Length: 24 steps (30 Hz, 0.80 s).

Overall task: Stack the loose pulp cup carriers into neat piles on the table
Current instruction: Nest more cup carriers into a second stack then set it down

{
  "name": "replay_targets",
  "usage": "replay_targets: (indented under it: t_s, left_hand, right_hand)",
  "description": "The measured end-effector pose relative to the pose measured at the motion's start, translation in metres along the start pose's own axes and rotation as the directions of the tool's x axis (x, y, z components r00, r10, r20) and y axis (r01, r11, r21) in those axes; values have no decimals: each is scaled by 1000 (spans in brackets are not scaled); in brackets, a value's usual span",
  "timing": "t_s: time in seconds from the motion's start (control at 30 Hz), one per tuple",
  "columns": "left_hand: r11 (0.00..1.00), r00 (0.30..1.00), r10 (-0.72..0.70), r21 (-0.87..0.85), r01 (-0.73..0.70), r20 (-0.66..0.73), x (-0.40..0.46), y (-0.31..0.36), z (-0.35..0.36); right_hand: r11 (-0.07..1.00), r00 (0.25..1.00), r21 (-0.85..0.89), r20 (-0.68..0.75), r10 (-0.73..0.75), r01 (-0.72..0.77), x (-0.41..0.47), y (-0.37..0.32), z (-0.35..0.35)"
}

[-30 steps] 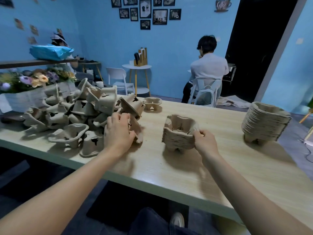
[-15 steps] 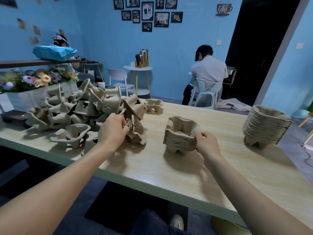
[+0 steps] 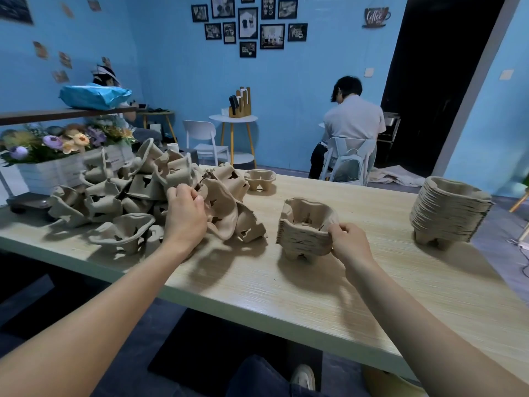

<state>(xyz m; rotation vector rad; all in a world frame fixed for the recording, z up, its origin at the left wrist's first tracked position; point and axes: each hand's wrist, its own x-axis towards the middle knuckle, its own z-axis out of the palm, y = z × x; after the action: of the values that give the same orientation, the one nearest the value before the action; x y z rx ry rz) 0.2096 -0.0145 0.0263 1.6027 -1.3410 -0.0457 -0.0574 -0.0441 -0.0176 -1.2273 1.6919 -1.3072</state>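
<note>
Left hand (image 3: pixel 186 216) pinches a carrier (image 3: pixel 221 213) at frame centre-left. Right hand (image 3: pixel 347 243) grips the pile (image 3: pixel 305 234). Lift clear, align cups, then nest.

Left hand (image 3: pixel 185 216) extended forward, fingers curled closed in a grasp; right hand (image 3: pixel 349 244) forward, thumb and fingers pinched closed.

One readable sign

A dark cup-shaped wall sign (image 3: pixel 375 16) reads "Coffee" in script, high on the blue wall far beyond the fingertips of both hands. Lettering on the framed prints (image 3: pixel 248 24) is too small to read.
</note>
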Motion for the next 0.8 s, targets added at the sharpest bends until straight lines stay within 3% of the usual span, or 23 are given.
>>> replay_targets:
  t_s: [0.13, 0.53, 0.67, 0.8]
  left_hand:
    - [994, 996, -75, -87, 71, -45, 0, -7, 4]
    - [967, 995, -81, -249, 62, -66, 1, -24, 7]
    - [900, 988, -120, -432, 67, -98, 1, -8, 8]
    - [801, 992, -122, -593, 84, -24, -1, 18, 16]
  right_hand:
    - [1000, 1000, 5, 8, -6, 6, 0, 1, -1]
    - [1000, 1000, 6, 16, 6, -7, 1, 2, -1]
    - [1000, 1000, -4, 13, 7, -7, 2, 2, -1]
    - [1000, 999, 16, 31, 6, -7, 1, 1, -1]
